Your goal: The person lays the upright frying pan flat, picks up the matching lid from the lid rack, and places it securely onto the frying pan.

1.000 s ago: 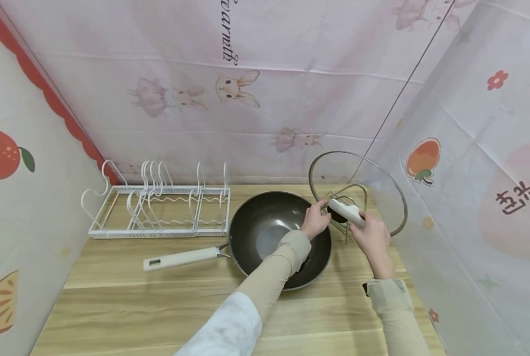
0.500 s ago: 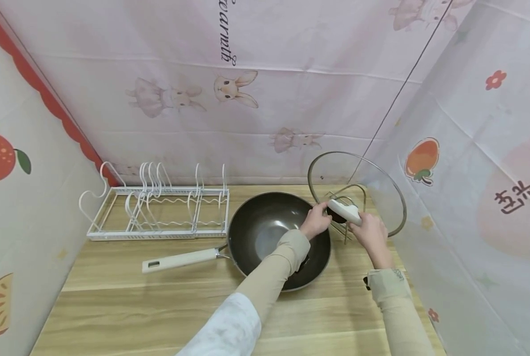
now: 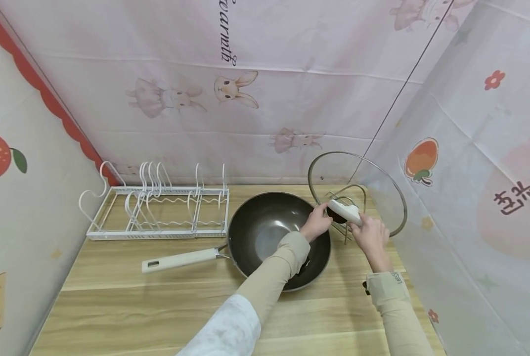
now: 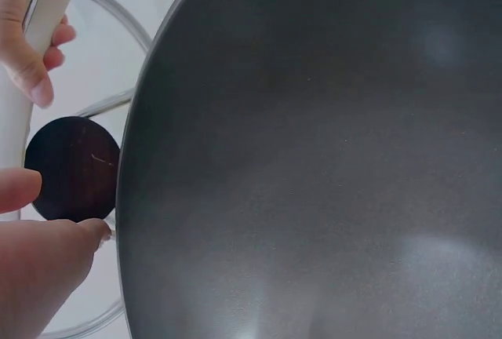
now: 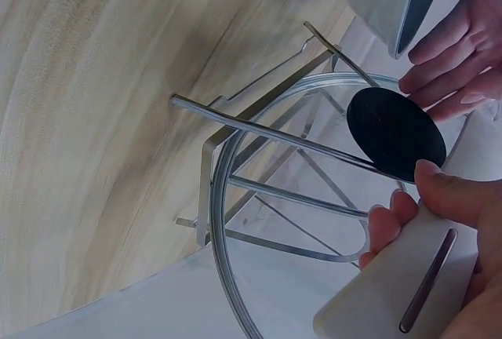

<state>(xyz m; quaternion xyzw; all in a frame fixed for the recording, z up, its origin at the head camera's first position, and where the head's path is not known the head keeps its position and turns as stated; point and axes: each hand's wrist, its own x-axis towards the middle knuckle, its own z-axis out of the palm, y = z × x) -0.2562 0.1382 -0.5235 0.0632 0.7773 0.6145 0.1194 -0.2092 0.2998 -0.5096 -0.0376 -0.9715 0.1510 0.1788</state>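
Observation:
A clear glass lid [image 3: 406, 205] with a metal rim stands on edge in a wire lid rack [image 5: 271, 130] at the table's back right. Its long white handle [image 3: 347, 212] faces me, with a round black base [image 5: 396, 133] under it. My right hand [image 3: 372, 240] grips the handle's right part, thumb lying along it. At the handle's other end, my left hand [image 3: 316, 222] pinches it beside the black base. My left forearm reaches over a dark wok [image 3: 269, 237], whose pale handle [image 3: 180, 259] points left.
A white wire dish rack [image 3: 158, 235] with upright loops stands at the back left. Printed cloth walls [image 3: 265, 109] close in the wooden table [image 3: 158, 316] at the back and both sides. The wok's rim sits close to the lid rack.

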